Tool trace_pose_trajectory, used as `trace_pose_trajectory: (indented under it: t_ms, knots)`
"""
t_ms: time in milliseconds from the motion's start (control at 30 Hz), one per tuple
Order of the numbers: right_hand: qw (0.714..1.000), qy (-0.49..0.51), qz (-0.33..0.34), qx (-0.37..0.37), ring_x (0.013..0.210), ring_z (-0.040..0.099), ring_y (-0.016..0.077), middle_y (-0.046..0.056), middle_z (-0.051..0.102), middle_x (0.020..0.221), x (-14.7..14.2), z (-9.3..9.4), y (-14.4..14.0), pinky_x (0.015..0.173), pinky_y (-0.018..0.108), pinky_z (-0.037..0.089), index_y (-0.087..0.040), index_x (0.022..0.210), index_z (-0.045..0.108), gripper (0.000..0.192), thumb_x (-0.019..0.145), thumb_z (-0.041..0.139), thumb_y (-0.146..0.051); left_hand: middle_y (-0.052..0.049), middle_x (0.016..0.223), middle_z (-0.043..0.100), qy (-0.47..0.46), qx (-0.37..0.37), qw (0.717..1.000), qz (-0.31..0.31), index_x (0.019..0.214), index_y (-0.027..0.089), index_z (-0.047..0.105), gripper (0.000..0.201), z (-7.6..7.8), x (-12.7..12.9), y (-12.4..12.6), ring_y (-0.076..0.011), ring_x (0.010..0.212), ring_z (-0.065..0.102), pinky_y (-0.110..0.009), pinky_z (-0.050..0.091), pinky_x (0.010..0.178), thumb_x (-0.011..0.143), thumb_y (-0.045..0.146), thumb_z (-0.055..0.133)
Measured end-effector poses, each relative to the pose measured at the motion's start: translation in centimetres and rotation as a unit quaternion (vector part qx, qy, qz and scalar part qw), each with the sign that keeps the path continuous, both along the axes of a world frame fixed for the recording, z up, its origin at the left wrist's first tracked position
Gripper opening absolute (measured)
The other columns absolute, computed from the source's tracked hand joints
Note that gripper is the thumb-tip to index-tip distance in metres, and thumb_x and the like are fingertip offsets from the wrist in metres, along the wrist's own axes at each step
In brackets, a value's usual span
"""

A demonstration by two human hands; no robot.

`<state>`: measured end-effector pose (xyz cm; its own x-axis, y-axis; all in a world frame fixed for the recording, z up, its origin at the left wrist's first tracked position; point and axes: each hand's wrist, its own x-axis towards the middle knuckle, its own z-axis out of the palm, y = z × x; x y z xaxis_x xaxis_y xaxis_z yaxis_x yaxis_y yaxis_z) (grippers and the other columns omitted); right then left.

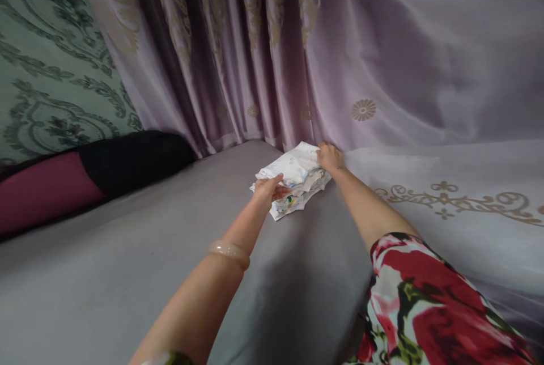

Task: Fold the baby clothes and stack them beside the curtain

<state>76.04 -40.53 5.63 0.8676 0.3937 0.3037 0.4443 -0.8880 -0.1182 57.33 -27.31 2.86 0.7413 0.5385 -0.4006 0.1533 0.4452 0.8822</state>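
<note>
A stack of folded white cloths [293, 166] with small coloured prints lies at the far corner of the grey bed. My left hand [267, 188] grips its near left edge, thumb on top and fingers against the side of the layers. At the stack's right end, my right hand [330, 157] is closed around the corner, its fingertips partly hidden. The upper layers sit a little apart from the lower ones, where a green and yellow print shows. A pale bangle [230, 253] is on my left wrist.
The grey sheet [127, 274] covers the bed. A black and maroon cushion-like roll [136, 158] lies along the patterned green wall [55, 59]. Purple curtains [272, 59] hang behind the stack and down the bed's right side.
</note>
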Motion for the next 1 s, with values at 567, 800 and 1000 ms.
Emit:
trace_pose_trajectory:
  t_ms: [567, 800, 1000]
  knots:
    - [0.986, 0.161, 0.032, -0.013, 0.134, 0.037, 0.0325, 0.018, 0.046, 0.143, -0.5, -2.6, 5.1, 0.107, 0.054, 0.023, -0.015, 0.135, 0.05, 0.063, 0.099, 0.009, -0.047, -0.002, 0.054, 0.066, 0.06, 0.063, 0.994, -0.062, 0.064, 0.012, 0.06, 0.018, -0.9, -1.0, -0.7, -0.0058, 0.033, 0.049, -0.017, 0.033, 0.035, 0.079, 0.019, 0.068]
    - [0.986, 0.161, 0.04, -0.013, 0.134, 0.039, 0.0303, 0.019, 0.047, 0.142, -1.4, -1.8, 5.2, 0.106, 0.049, 0.027, -0.013, 0.135, 0.05, 0.065, 0.099, 0.007, -0.046, -0.003, 0.06, 0.067, 0.044, 0.051, 0.996, -0.063, 0.072, 0.012, 0.059, 0.021, -1.1, -1.6, -1.0, -0.0061, 0.039, 0.053, -0.017, 0.035, 0.039, 0.088, 0.025, 0.059]
    - [0.99, 0.091, 0.105, -0.01, 0.139, 0.027, 0.0299, 0.017, 0.038, 0.149, -6.5, -1.6, 7.4, 0.111, 0.051, 0.019, -0.014, 0.14, 0.043, 0.057, 0.099, 0.019, -0.045, -0.004, 0.068, 0.069, 0.021, 0.041, 0.997, -0.069, 0.087, 0.013, 0.059, 0.016, -1.4, -2.5, -0.6, -0.0055, 0.044, 0.056, -0.016, 0.039, 0.044, 0.094, 0.024, 0.049]
